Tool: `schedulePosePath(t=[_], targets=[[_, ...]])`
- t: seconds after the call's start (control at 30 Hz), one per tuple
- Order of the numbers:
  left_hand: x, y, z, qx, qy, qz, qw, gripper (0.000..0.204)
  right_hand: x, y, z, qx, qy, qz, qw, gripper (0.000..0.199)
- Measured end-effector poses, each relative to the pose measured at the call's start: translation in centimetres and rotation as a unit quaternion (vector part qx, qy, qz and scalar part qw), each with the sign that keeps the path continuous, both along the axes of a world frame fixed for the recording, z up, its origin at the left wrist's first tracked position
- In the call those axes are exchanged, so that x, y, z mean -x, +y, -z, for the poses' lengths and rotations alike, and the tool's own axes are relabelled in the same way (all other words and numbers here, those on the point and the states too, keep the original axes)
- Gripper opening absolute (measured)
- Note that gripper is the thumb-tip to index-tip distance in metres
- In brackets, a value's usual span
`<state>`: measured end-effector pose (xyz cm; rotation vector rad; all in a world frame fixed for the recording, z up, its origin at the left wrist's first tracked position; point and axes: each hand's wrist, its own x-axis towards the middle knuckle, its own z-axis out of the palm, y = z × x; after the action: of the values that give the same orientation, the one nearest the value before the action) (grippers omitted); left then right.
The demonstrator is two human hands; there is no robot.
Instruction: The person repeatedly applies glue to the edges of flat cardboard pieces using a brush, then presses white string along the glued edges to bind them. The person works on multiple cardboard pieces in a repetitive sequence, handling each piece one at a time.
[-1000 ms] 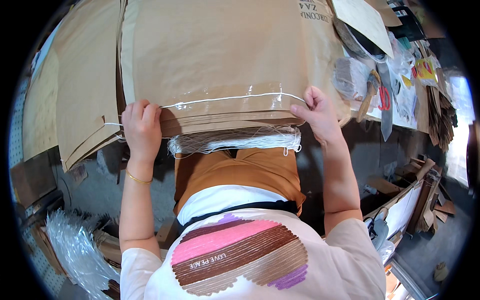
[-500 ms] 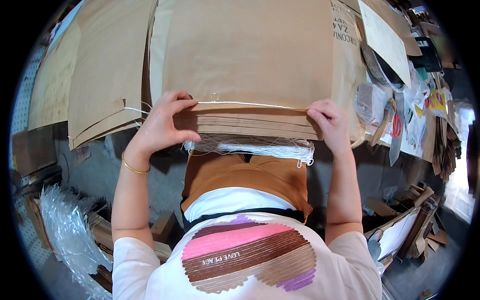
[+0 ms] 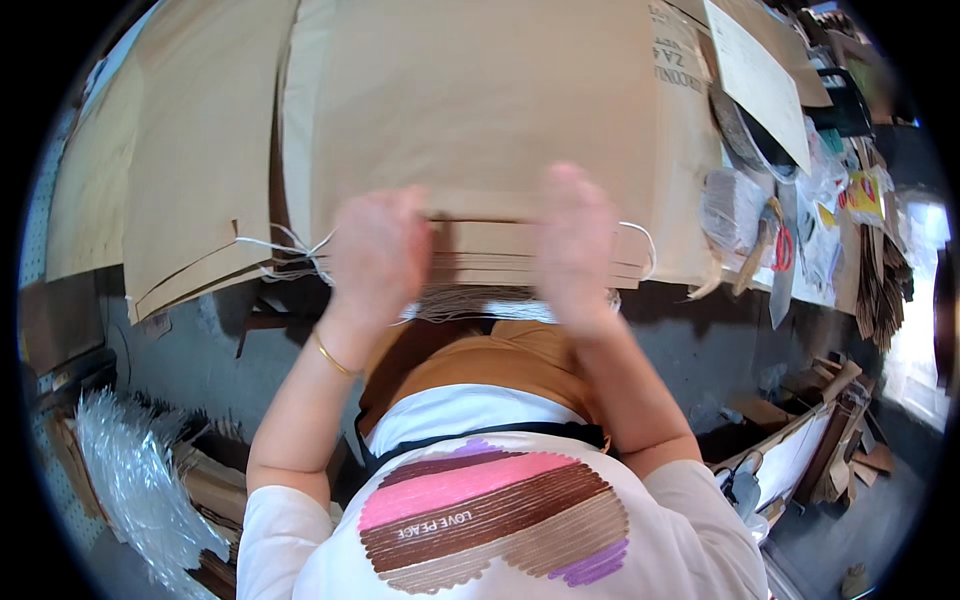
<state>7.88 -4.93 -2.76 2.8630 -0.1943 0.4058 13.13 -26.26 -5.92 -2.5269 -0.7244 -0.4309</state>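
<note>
The stack of brown paper bags [image 3: 480, 150] lies flat on the worktable, its near edge overhanging toward the person. Both hands sit at that near edge: left hand [image 3: 378, 255] and right hand [image 3: 572, 245], each motion-blurred, so finger state cannot be determined. White cord handles [image 3: 285, 252] trail left of the stack; red-handled scissors [image 3: 782, 250] lie well right of it.

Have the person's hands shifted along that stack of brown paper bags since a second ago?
Yes. The left hand and right hand have come inward from the corners of the stack of brown paper bags, toward the middle of its near edge.
</note>
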Motion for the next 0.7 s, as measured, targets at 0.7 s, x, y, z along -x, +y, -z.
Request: schedulePosePath(t=[0.7], targets=[[2.3,4.9,0.5,0.133,-0.041,-0.170,0.976,0.055,-0.1,-9.4,-3.5,-0.533,0.314,0.174,0.767,0.037]])
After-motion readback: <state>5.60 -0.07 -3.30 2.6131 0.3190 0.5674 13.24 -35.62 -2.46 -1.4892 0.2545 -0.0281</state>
